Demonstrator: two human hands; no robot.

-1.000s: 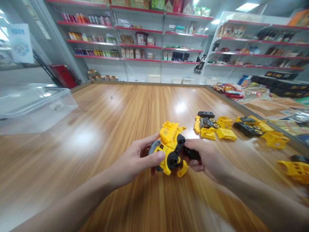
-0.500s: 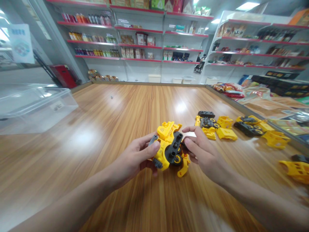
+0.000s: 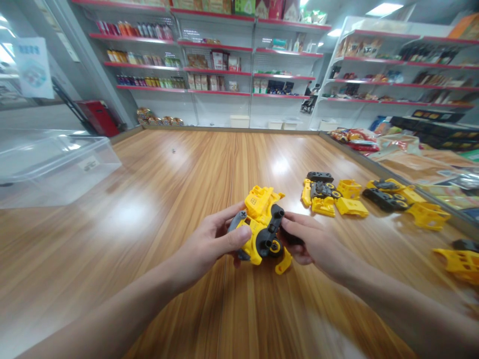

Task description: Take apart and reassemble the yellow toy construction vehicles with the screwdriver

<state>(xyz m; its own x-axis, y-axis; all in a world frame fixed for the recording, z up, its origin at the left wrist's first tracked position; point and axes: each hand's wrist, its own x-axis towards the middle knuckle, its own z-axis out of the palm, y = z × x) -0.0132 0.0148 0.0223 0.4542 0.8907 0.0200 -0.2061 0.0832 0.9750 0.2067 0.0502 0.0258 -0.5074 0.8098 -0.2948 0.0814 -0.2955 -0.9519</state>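
Note:
My left hand (image 3: 220, 234) is closed around a yellow toy construction vehicle (image 3: 258, 224), its thumb pressed on the near side. The vehicle carries a black bar (image 3: 272, 229) with round pegs, a black wheel with a yellow rim (image 3: 276, 248) and a grey part (image 3: 236, 222). At the vehicle's right side, my right hand (image 3: 307, 237) is closed on a black part (image 3: 292, 236); the fingers cover most of it, so its shape is hidden. A curved yellow arm piece (image 3: 284, 263) hangs low between the hands; I cannot tell if it is attached.
Yellow and black toy parts (image 3: 324, 192) lie on the wooden table (image 3: 179, 189) to the right, with another group (image 3: 389, 194) beyond and a yellow piece (image 3: 458, 264) near the right edge. A clear plastic bin (image 3: 56, 164) stands left. Packaged goods (image 3: 359, 139) lie past the right border.
My right hand has drawn in against the vehicle's side, its raised fingers now folded down around the black part. The vehicle has tilted slightly in my left hand.

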